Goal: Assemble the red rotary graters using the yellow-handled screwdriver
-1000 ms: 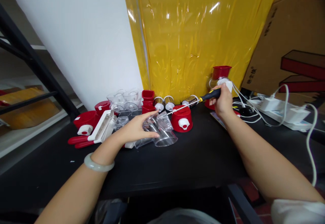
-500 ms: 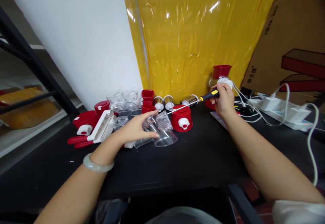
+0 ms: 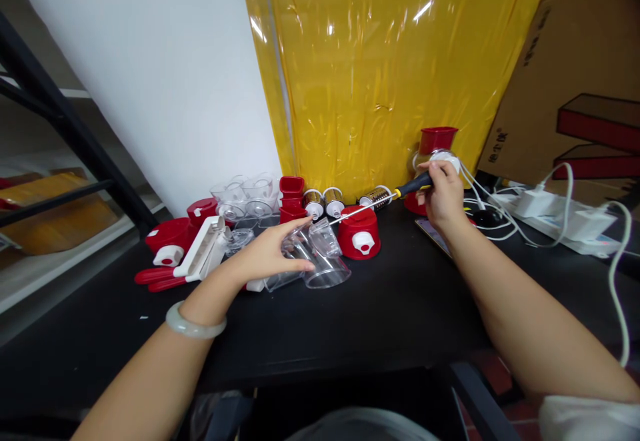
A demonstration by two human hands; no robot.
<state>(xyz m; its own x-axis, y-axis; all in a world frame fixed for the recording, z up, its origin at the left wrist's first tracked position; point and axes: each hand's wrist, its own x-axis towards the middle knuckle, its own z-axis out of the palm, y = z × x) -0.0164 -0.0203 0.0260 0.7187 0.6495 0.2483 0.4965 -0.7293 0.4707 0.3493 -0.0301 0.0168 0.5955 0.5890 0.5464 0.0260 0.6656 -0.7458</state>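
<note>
My left hand (image 3: 275,251) is wrapped round a clear plastic housing (image 3: 327,271), which lies tilted on the black table with its round opening toward the front right. In my right hand (image 3: 444,191) is a screwdriver (image 3: 414,184) with a black and yellow handle. Its long shaft slants down to the left, and the tip meets the side tube of the clear housing. Just behind the shaft stands a red base (image 3: 359,234) with a white knob. Metal grater drums (image 3: 313,204) with white ends sit behind the housing.
At left lie a white press with red handles (image 3: 197,258) and another red base (image 3: 167,238). Clear plastic parts (image 3: 250,194) and red hoppers (image 3: 291,194) stand at the back. An assembled red grater (image 3: 437,140), a phone (image 3: 431,234) and a power strip (image 3: 575,228) with white cables are at right.
My right hand has shifted its grip slightly on the screwdriver handle, covering more of its end. The left hand and the clear housing stay in place.
</note>
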